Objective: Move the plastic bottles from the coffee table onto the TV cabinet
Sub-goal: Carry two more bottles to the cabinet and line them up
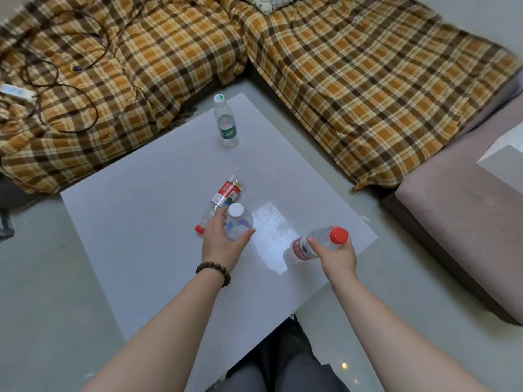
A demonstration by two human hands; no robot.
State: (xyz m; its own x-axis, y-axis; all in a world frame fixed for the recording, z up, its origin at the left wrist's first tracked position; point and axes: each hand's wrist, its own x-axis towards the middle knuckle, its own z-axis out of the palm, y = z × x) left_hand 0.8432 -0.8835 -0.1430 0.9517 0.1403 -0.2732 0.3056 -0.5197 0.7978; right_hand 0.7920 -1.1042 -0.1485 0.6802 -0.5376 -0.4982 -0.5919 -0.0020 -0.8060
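Note:
My left hand (219, 242), with a bead bracelet on the wrist, is wrapped around an upright clear bottle with a white cap (238, 222) near the middle of the white coffee table (135, 222). Over the table's right edge, my right hand (335, 256) grips a tilted clear bottle with a red cap and red label (317, 243). Another red-label, red-cap bottle (222, 200) lies on its side just behind my left hand. A green-label bottle with a white and green cap (225, 121) stands upright near the far corner. The TV cabinet is not in view.
A sofa under a brown and orange plaid cover (353, 80) wraps around the table's far sides, with dark cables and a white power strip (17, 91) on its left part. A mauve cushioned seat (458, 222) and a white block (503, 159) sit at right.

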